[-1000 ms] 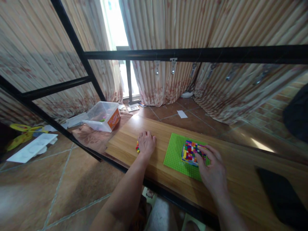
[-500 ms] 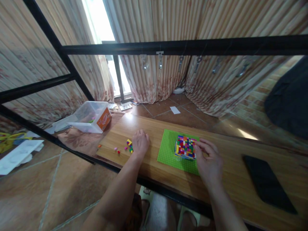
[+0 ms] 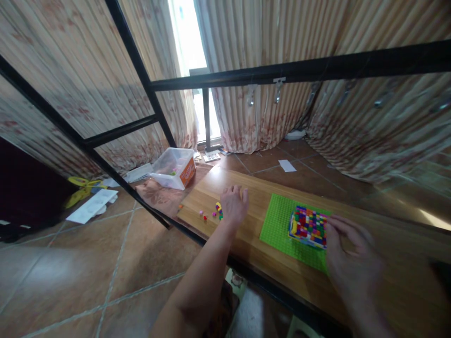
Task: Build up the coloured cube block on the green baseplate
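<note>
A block built of small multicoloured toy bricks stands on a green studded baseplate. At the block's right edge is my right hand, its thumb and index finger closed together. Whatever may be between those fingertips is hidden. My left hand rests low over the wooden bench, fingers apart and loosely bent. Just left of it lie some yellow, purple and green bricks, partly covered by the hand. Farther left are a loose red brick and a pink brick.
A clear plastic box with an orange label sits on the floor beyond the bench's left end. Black metal bars cross in front of the curtains. A dark flat object lies at the right of the bench.
The view has swung left, so everything sits farther right in the picture. My left hand's fingers have loosened and spread somewhat. My right hand stays at the block's right edge.
</note>
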`<state>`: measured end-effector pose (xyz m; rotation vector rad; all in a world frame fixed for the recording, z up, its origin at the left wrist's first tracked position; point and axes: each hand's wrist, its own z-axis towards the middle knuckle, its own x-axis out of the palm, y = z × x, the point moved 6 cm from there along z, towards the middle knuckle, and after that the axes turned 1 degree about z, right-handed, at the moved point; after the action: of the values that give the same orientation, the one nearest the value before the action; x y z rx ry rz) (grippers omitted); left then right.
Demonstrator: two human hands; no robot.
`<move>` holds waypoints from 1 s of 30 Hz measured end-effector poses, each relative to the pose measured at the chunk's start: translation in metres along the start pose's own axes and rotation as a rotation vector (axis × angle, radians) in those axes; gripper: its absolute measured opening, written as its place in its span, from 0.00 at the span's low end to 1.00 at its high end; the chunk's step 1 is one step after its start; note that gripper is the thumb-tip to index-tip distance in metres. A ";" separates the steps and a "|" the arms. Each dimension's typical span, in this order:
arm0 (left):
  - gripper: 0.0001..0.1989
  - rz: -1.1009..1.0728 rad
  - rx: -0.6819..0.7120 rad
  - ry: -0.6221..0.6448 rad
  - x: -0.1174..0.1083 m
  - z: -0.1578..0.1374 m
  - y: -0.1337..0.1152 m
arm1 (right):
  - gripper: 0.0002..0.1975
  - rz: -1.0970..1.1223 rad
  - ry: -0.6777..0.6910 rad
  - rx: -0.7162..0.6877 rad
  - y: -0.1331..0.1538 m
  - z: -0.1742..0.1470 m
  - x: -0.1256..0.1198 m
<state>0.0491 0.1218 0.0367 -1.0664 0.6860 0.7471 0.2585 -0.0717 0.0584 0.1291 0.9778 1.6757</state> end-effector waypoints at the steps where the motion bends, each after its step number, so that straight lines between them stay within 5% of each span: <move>1: 0.17 -0.024 -0.010 -0.015 -0.011 0.000 0.002 | 0.09 0.030 0.000 -0.021 0.008 -0.003 0.002; 4: 0.19 -0.071 -0.123 -0.081 -0.054 0.000 0.035 | 0.09 0.113 0.085 -0.066 0.034 -0.016 0.022; 8: 0.20 -0.061 -0.313 -0.119 -0.105 -0.011 0.123 | 0.17 0.146 0.366 -0.120 0.062 -0.041 0.077; 13: 0.18 -0.022 -0.417 -0.074 -0.118 -0.037 0.207 | 0.30 0.087 0.543 -0.125 0.064 -0.052 0.153; 20: 0.14 0.067 -0.446 0.004 -0.097 -0.034 0.209 | 0.34 -0.015 0.651 -0.060 0.045 -0.039 0.226; 30: 0.09 0.221 -0.353 -0.044 -0.100 -0.031 0.198 | 0.20 -0.098 0.848 -0.246 0.084 -0.049 0.253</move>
<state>-0.1721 0.1316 0.0053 -1.3022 0.6545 1.1084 0.0770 0.1157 -0.0169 -0.8413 1.3399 1.7578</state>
